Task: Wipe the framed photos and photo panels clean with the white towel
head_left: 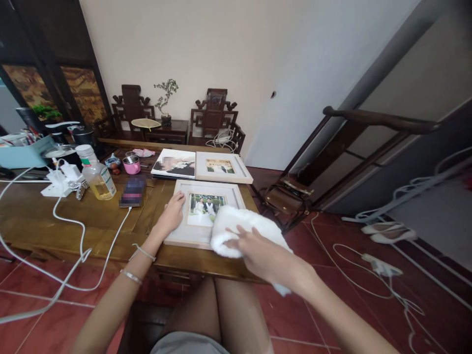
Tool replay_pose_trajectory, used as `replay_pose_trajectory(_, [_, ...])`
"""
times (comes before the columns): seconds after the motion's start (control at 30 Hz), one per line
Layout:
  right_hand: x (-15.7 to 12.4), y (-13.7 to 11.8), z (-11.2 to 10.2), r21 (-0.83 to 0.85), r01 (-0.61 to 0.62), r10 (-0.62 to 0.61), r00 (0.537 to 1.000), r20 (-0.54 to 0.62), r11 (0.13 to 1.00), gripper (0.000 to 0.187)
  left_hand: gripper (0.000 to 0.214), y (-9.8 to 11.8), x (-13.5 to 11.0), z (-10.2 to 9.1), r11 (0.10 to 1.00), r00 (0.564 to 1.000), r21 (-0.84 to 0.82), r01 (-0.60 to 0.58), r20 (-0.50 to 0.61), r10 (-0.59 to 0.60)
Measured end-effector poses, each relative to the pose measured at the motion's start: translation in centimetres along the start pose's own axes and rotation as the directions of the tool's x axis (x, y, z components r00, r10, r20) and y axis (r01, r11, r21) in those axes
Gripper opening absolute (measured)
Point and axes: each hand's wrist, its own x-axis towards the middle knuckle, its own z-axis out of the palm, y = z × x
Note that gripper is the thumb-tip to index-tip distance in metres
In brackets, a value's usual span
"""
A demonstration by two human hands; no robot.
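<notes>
A white-framed photo (184, 189) lies flat at the near right corner of the wooden table (44, 216). My left hand (170, 215) rests on the frame's left edge, fingers flat and together. My right hand (258, 250) presses a fluffy white cloth (239, 221) onto the frame's lower right part, fingers closed round it. The cloth hides that corner of the frame.
Behind lie a second white framed photo (223, 167) and a photo print (174, 163). A phone (133, 191) on a white cable, an oil bottle (96, 173), a pink cup (132, 164) and a power strip (61, 181) stand to the left. Cables trail over the red floor (372, 265).
</notes>
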Motion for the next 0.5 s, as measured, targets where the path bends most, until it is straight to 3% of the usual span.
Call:
replay_pose_trajectory(0.07, [-1.3,-1.4,0.3,0.036,0.046,-0.046,0.999,-0.014,0.998,0.067,0.059,-0.2,0.0,0.1,1.000,1.000,0.000,-0.002,0.006,0.002])
replay_pose_trajectory(0.17, [-0.4,-1.9,1.2,0.038,0.082,-0.077,0.990,-0.117,0.996,0.067,0.060,-0.3,0.1,0.1,1.000,1.000,0.011,-0.018,0.015,0.018])
replay_pose_trajectory(0.3, [4.6,1.4,1.8,-0.035,0.012,-0.021,0.965,-0.262,0.999,0.064,0.059,-0.3,0.1,-0.1,0.999,0.999,0.011,-0.034,0.024,0.034])
replay_pose_trajectory(0.5, [12.1,6.8,-0.3,-0.111,-0.206,0.134,0.879,-0.458,0.972,0.064,0.059,0.0,0.0,-0.4,0.999,0.999,-0.030,-0.024,0.029,0.025])
